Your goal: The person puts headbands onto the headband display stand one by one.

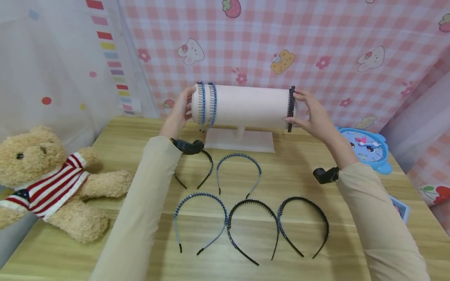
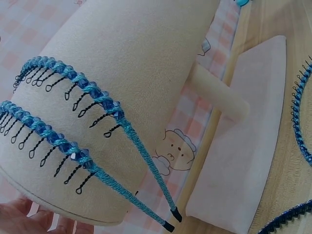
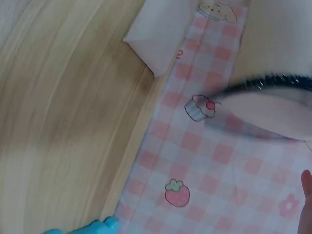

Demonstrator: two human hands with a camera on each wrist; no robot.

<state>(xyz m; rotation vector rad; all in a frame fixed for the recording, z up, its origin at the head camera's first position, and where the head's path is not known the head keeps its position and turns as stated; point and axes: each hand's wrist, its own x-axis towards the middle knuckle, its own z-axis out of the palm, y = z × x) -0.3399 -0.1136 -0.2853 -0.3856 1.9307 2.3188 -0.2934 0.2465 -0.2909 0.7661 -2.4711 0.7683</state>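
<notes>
My right fingers point(image 1: 301, 94) pinch a black toothed headband point(image 1: 290, 109) at the right end of the pale cylindrical display stand point(image 1: 251, 105). My left fingers point(image 1: 189, 102), loosely extended, touch its left end, beside 2 blue beaded headbands point(image 2: 92, 90). 5 more headbands point(image 1: 253, 201) lie on the wooden table point(image 1: 281, 175).

Black headband point(image 3: 258, 84) — blurred in right-wrist view

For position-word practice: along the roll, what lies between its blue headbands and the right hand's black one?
Nothing; the head view shows the roll bare there.
</notes>
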